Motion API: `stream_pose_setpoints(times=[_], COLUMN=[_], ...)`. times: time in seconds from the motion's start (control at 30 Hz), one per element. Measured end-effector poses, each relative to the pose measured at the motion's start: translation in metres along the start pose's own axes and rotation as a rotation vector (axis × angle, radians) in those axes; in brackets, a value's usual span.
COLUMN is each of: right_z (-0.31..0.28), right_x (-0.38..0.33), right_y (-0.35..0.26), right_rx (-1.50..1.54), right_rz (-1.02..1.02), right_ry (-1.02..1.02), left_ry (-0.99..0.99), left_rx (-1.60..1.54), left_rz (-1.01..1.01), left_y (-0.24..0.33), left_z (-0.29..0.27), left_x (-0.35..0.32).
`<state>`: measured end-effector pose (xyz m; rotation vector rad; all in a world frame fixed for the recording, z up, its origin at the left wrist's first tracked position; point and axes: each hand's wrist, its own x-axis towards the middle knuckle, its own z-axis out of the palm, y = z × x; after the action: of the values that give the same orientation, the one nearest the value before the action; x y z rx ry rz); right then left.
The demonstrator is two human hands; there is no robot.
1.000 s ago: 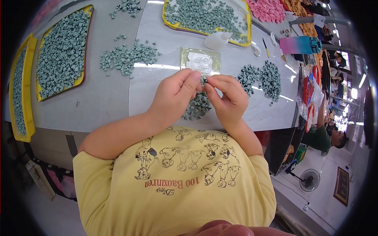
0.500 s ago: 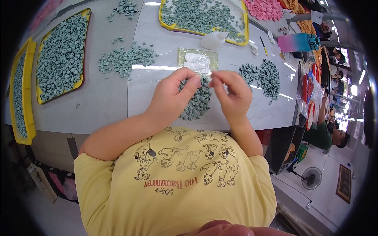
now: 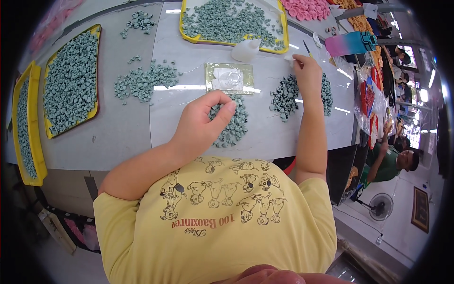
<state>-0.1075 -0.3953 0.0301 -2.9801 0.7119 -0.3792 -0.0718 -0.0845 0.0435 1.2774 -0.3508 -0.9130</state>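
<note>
My left hand (image 3: 208, 116) hovers over a heap of small grey-green pieces (image 3: 238, 124) near the table's front edge. Its thumb and forefinger are pinched together; whatever sits between them is too small to make out. My right hand (image 3: 307, 71) reaches out to the far right, fingers curled, its fingertips closed at a crumpled white tissue (image 3: 289, 57). Beyond my left hand lies a flat square greenish plate (image 3: 249, 71) with a white sheet and a clear round patch on it. A white squeeze bottle (image 3: 245, 50) lies behind that plate.
A yellow-rimmed tray (image 3: 185, 35) of grey-green pieces stands at the back, two more trays (image 3: 98, 61) at the left. Loose piles (image 3: 146, 81) and darker pieces (image 3: 285, 97) flank me. A pink-and-blue drinking bottle (image 3: 347, 44) and a knife (image 3: 307, 47) lie right; another person (image 3: 390, 158) sits beyond.
My right hand has left my left hand and moved away to the right, up to the white tissue. The left hand stays over the heap, still pinched. The view has shifted slightly.
</note>
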Motion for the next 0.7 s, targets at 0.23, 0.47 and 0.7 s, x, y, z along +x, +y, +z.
stream_pose_setpoints(times=[0.23,0.47,0.7], right_z=[-0.04,-0.065,-0.053], right_x=[-0.034,-0.077,-0.085], right_y=[-0.062,-0.113,-0.121], right_rx=[0.549,1.142,0.999], right_rz=[0.081,-0.142,-0.236], right_ry=[-0.025,-0.374,-0.301], left_ry=[0.076,0.067,0.045], left_rx=[0.195,0.27,0.298], left_rz=[0.236,0.241,0.329], left_y=[-0.011,-0.014,-0.01], left_z=[-0.003,-0.004,-0.003], left_x=[0.006,0.011,0.009])
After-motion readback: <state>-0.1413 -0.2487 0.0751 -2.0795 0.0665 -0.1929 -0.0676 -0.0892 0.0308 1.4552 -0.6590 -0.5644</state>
